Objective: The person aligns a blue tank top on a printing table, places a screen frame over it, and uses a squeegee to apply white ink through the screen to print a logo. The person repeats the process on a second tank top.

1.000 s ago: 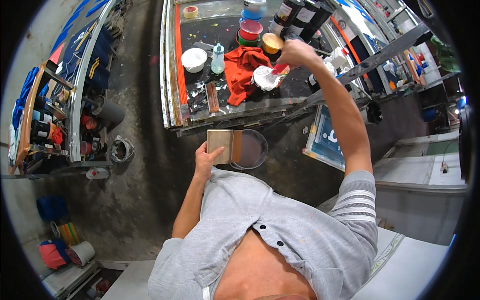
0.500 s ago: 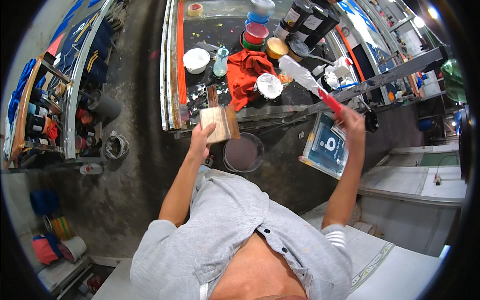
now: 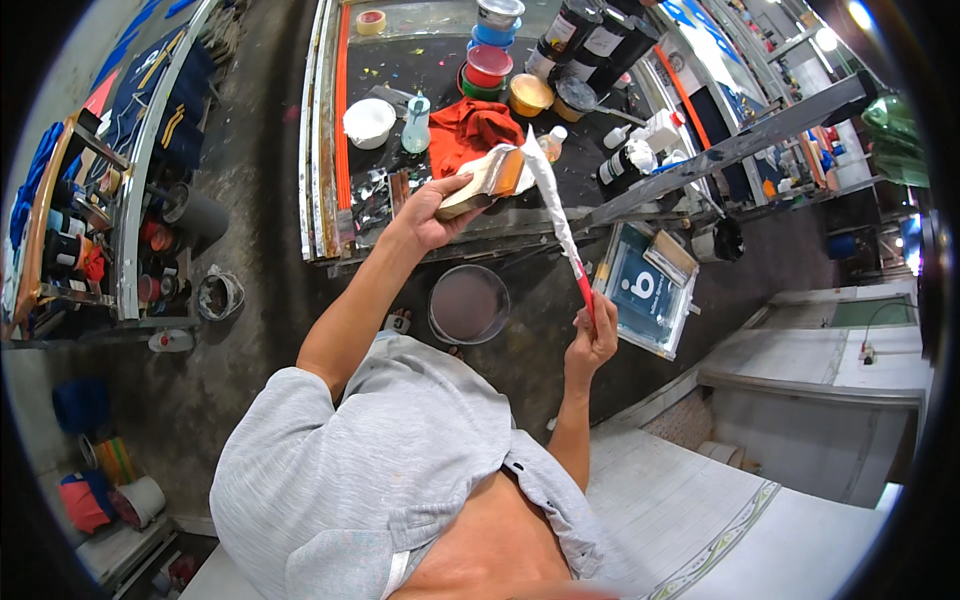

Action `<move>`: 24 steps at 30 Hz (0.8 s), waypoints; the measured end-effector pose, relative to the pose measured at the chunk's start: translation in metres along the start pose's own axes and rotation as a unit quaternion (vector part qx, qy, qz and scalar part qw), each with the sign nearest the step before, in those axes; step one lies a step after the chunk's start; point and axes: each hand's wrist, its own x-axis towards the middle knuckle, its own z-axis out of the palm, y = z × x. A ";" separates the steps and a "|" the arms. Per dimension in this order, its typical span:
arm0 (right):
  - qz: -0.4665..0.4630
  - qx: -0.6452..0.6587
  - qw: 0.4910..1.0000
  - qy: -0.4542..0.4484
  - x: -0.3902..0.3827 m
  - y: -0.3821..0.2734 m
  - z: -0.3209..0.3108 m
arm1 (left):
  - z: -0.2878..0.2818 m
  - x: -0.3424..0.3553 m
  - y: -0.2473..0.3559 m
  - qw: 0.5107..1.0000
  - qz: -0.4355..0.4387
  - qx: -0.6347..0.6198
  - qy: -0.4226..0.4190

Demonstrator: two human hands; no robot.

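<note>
1. A worktable [image 3: 330, 150] bears a red rag [image 3: 470, 130], a white bowl [image 3: 368, 120], a pale spray bottle [image 3: 416, 110] and a tape roll [image 3: 371, 20].
2. Lidded paint tubs [image 3: 490, 70] and dark jars [image 3: 570, 30] stand at its far end.
3. A round bucket [image 3: 468, 303] sits on the floor below.
4. A blue printing screen [image 3: 645, 290] leans beside it.
5. Shelves [image 3: 80, 230] with cans stand left.

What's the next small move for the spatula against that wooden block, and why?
Probably draw the spatula along the block's edge to wipe it off. The right hand holds its red handle low, its white-coated blade tip meets the block held up by the left hand, and both sit roughly above the round bucket on the floor.
</note>
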 end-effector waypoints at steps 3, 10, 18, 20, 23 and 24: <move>-0.049 -0.073 0.996 -0.016 0.004 0.001 -0.005 | 0.019 -0.010 -0.006 0.998 -0.033 -0.046 -0.022; -0.100 -0.145 0.984 -0.014 0.013 0.015 -0.008 | 0.027 -0.031 0.001 0.998 -0.032 -0.036 -0.038; -0.190 -0.191 0.962 -0.053 0.052 0.009 -0.032 | 0.000 -0.053 0.018 0.993 0.039 0.073 -0.080; -0.182 -0.174 0.966 -0.055 0.057 0.007 -0.033 | -0.002 -0.061 0.019 0.993 0.073 0.069 -0.056; -0.077 -0.039 0.995 -0.043 0.053 0.008 -0.034 | -0.010 -0.058 0.016 0.994 0.095 0.031 -0.045; -0.012 0.029 0.999 -0.045 0.048 0.008 -0.030 | -0.014 -0.057 0.014 0.993 0.098 0.033 -0.047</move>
